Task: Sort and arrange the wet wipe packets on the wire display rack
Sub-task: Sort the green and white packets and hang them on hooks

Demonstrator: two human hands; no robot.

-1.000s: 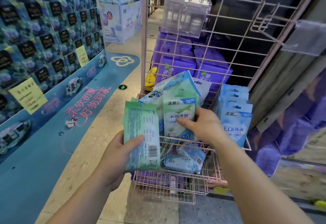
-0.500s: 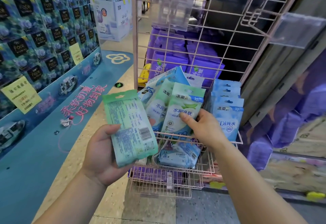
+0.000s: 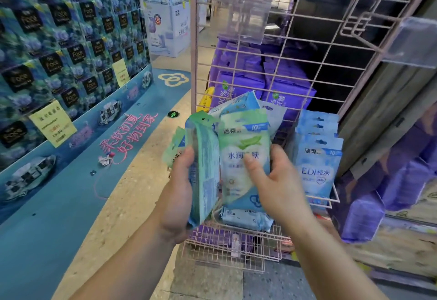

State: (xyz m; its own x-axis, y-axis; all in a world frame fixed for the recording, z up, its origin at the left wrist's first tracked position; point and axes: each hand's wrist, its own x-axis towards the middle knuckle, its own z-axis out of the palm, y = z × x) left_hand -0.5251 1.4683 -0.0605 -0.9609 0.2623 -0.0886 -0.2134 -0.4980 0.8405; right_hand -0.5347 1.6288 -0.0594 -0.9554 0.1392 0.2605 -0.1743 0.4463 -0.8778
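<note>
My left hand (image 3: 176, 195) grips a green wet wipe packet (image 3: 204, 169) turned edge-on, with another green packet (image 3: 173, 148) behind it. My right hand (image 3: 272, 181) holds a green-and-white wet wipe packet (image 3: 243, 148) by its right side, thumb across the front, right beside the left-hand packet. A neat row of blue packets (image 3: 318, 155) stands at the right of the pink wire display rack (image 3: 236, 68). More blue packets (image 3: 246, 217) lie loose in the rack's basket below my hands.
Purple bulk packs (image 3: 238, 75) are stacked behind the rack's grid. A tall wall of blue tissue boxes (image 3: 59, 39) fills the left, with a blue floor sticker (image 3: 71, 193) in front. Clear plastic label holders (image 3: 241, 13) hang from the rack.
My left hand has turned its green packet edge-on and brought it right, against the packet in my right hand. My right hand has lifted its packet out toward me.
</note>
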